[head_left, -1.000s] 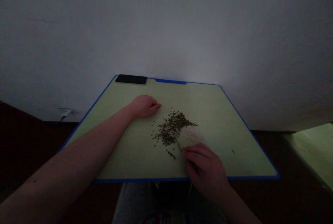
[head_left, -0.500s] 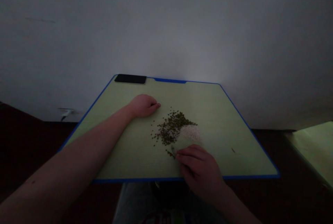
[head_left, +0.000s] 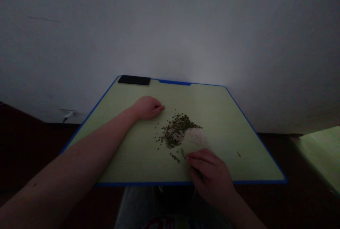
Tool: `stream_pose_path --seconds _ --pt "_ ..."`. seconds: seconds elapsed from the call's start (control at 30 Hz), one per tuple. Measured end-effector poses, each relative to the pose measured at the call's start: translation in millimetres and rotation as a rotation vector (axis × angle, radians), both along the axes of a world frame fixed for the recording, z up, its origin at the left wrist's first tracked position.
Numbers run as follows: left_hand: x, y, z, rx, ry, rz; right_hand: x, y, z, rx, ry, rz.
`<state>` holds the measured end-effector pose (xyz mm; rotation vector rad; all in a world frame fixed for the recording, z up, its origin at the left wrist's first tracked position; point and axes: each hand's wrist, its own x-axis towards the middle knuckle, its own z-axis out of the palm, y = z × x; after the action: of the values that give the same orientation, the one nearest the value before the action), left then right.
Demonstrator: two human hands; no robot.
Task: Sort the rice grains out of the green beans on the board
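On the pale tabletop lies a scattered heap of small dark green beans point(head_left: 174, 133), which look like mung beans. A mound of white grains like rice point(head_left: 195, 136) touches its right side. My right hand point(head_left: 211, 168) is in a pinch just below the mound. A small, thin, pale strip point(head_left: 183, 152) sticks out from its fingertips, its kind too dim to tell. Left of the strip, a short row of green beans point(head_left: 175, 157) lies apart from the heap. My left hand point(head_left: 148, 108) rests in a loose fist beyond the heap's left side, with nothing visible in it.
The blue-edged folding table point(head_left: 212, 108) stands against a grey wall point(head_left: 170, 27). A black phone point(head_left: 134, 80) lies in its far left corner. A thin dark sliver point(head_left: 238, 154) lies at the right. A plug point(head_left: 68, 115) sits in the wall at the left.
My right hand has moved slightly right with the strip, away from the short row of beans. My left hand stays in place.
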<state>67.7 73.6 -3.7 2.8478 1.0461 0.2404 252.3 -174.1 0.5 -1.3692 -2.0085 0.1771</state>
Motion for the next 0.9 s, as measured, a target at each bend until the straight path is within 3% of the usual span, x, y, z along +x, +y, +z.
stream_pose_path --seconds 0.9 --pt "-1.4 -1.4 -0.9 0.043 0.016 -0.005 -1.0 4.2 1.7 -0.040 0.122 0.014"
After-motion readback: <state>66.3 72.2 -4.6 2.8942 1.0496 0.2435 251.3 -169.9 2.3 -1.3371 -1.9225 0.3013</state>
